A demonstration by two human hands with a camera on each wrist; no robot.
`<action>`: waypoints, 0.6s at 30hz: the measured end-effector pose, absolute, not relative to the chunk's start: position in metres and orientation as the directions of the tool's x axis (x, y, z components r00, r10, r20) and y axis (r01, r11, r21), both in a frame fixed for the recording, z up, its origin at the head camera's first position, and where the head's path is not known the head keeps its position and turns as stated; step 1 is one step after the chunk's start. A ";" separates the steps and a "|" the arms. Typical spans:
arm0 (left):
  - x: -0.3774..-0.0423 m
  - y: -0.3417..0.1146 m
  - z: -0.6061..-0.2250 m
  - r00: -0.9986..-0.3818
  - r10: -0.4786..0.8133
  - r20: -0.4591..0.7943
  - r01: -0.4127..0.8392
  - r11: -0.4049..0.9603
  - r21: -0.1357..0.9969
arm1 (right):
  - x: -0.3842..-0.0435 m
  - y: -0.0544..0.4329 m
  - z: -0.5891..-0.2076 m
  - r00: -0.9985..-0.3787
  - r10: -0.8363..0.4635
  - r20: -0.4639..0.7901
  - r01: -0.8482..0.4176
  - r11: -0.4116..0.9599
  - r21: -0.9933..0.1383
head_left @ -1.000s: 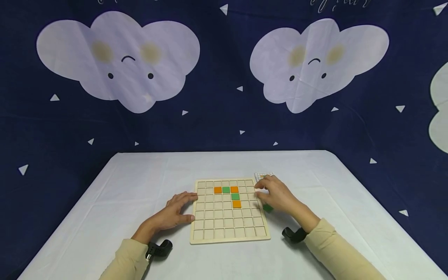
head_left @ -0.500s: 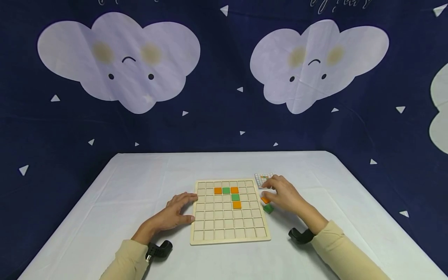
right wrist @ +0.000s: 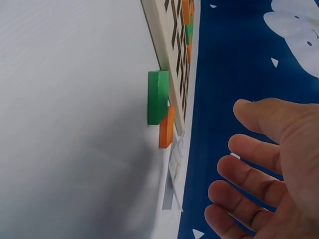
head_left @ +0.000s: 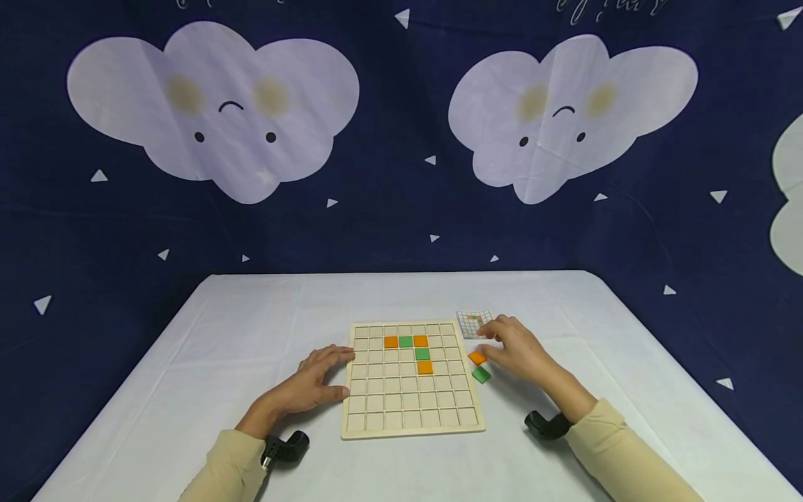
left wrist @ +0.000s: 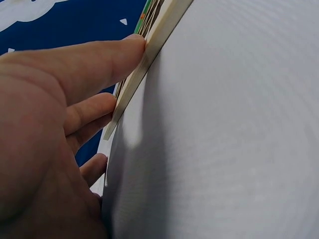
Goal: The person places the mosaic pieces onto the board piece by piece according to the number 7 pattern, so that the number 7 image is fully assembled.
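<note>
A pale wooden grid board (head_left: 410,402) lies flat on the table. Set in its cells are a row of orange (head_left: 391,341), green (head_left: 406,341) and orange tiles, with a green tile (head_left: 422,354) and an orange tile (head_left: 424,367) running down from the right end. Thumb and fingertips of my left hand (head_left: 304,383) touch the board's left edge, fingers fairly straight. To the right, a loose orange tile (head_left: 477,358) and a loose green tile (head_left: 481,374) rest beside the board. My right hand (head_left: 517,352) hovers near them; the right wrist view shows nothing in its relaxed fingers (right wrist: 254,149).
Behind the loose tiles, a small printed grid card (head_left: 470,322) with a coloured pattern lies at the board's upper right corner, partly behind the right fingers. A white cloth covers the table (head_left: 282,307). A dark blue cloud-patterned curtain (head_left: 401,230) hangs behind.
My right hand has drawn back to the right from the board's edge, uncovering the loose orange tile and more of the card. The left hand stays in place.
</note>
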State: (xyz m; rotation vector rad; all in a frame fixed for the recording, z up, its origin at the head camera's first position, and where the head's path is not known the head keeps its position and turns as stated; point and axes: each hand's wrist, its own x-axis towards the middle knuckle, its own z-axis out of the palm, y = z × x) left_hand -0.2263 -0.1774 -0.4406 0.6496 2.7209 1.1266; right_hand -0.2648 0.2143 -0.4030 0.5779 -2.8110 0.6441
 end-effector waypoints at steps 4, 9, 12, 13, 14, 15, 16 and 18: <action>-0.226 -0.177 -0.441 -0.905 0.424 0.037 0.325 0.631 0.704 | -0.265 0.217 -0.405 -0.909 -0.325 0.262 -0.406 0.833 -0.375; -0.227 -0.177 -0.442 -0.909 0.415 0.028 0.311 0.634 0.708 | -0.265 0.219 -0.408 -0.911 -0.326 0.253 -0.403 0.836 -0.374; -0.227 -0.177 -0.442 -0.909 0.417 0.030 0.313 0.632 0.709 | -0.264 0.220 -0.410 -0.910 -0.326 0.257 -0.405 0.834 -0.375; -0.227 -0.177 -0.442 -0.908 0.418 0.031 0.316 0.633 0.707 | -0.264 0.220 -0.411 -0.909 -0.326 0.259 -0.406 0.833 -0.377; -0.227 -0.177 -0.442 -0.907 0.420 0.033 0.319 0.633 0.706 | -0.264 0.220 -0.411 -0.909 -0.324 0.262 -0.405 0.832 -0.378; -0.227 -0.177 -0.442 -0.906 0.422 0.036 0.323 0.633 0.703 | -0.264 0.220 -0.412 -0.908 -0.325 0.265 -0.408 0.832 -0.376; -0.227 -0.177 -0.442 -0.905 0.424 0.041 0.329 0.633 0.701 | -0.264 0.220 -0.412 -0.908 -0.325 0.266 -0.408 0.833 -0.375; -0.227 -0.177 -0.442 -0.903 0.427 0.048 0.337 0.633 0.697 | -0.265 0.221 -0.413 -0.908 -0.322 0.268 -0.406 0.836 -0.370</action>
